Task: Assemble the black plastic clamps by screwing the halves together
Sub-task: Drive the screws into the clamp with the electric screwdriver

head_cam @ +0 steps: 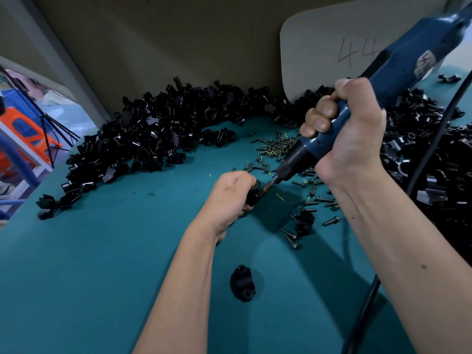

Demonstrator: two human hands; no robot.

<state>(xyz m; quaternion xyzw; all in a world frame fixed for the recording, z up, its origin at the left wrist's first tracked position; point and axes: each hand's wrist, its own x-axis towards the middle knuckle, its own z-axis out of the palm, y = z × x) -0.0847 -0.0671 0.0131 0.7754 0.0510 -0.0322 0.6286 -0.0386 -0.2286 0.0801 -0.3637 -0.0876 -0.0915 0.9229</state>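
clamp pile [143, 131] behind screws [275, 146], table [102, 251]

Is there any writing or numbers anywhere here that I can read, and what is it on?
"44": handwritten in reddish marker on the pale board leaning at the back; the tool hides anything further.
Label on the blue electric screwdriver: a white patch with a dark mark, too blurred to read.

bare teal table [89, 277] near-left is open; clamp pile [143, 139] blocks far side, loose screws [278, 146] clutter centre-right.
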